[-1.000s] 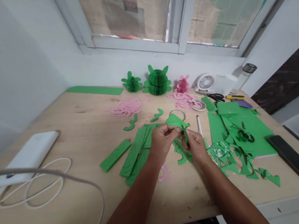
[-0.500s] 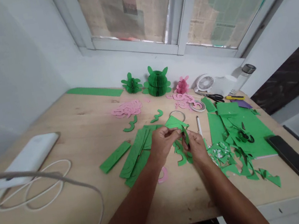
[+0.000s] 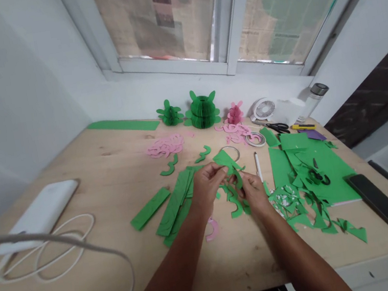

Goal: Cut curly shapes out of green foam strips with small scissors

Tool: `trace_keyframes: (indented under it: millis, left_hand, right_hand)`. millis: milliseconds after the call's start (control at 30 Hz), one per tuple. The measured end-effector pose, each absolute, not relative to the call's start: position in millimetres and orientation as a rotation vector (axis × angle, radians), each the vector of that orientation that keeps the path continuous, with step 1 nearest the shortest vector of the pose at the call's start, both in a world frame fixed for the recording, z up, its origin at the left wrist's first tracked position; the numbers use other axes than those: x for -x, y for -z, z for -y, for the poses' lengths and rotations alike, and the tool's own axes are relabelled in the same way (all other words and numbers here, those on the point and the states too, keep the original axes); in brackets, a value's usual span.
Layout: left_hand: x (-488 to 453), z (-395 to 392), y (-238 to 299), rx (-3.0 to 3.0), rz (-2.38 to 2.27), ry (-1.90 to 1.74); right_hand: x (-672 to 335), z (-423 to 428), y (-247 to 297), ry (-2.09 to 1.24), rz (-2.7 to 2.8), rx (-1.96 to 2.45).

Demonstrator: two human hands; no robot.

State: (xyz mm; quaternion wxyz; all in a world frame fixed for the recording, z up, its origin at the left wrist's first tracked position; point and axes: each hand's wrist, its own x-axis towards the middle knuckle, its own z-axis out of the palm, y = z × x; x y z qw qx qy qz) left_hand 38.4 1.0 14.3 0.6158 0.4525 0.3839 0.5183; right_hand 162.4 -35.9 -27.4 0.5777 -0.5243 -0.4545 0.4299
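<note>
Over the middle of the table, my left hand (image 3: 207, 183) pinches a piece of green paper (image 3: 227, 162) between thumb and fingertips. From the other side, my right hand (image 3: 253, 189) grips the curled lower end of the same paper, its fingers partly hidden behind it. Wavy green cut-outs (image 3: 234, 205) lie beneath the two hands. A pink curved cut-out (image 3: 211, 229) rests beside my left wrist. Left of my left hand is a stack of green paper strips (image 3: 176, 208), with one separate green strip (image 3: 150, 209) next to it.
Green scraps (image 3: 312, 210) and black-handled scissors (image 3: 318, 177) lie on the right, near a dark phone (image 3: 382, 203). Honeycomb paper figures (image 3: 203, 112) stand along the wall beside a white fan (image 3: 263, 109). A white power bank (image 3: 41, 211) and looping cable (image 3: 80, 244) occupy the left.
The green paper between my hands has turned, and its curled end now shows more broadly. My hands stay close together in nearly the same place. The view has tilted slightly.
</note>
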Motion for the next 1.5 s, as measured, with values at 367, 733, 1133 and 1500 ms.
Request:
trace_keyframes:
  millis: [367,733,1133,1500]
  left_hand:
    - [-34,-4,-13,-1.083,-0.886,-1.196]
    - [-30,-7,-12,-1.015,-0.798,-1.096]
    - [-29,-6,-14,-1.146,-0.883,-1.131]
    - [-31,-1,-21,-1.138,-0.862,-1.077]
  right_hand:
    - [-164,36,32,-1.031,1.081,1.22]
    - [-164,37,27,-0.992,1.131,1.202]
    - [-164,36,27,-0.957,1.174,1.242]
    - [-163,36,28,-0.94,1.154,1.246]
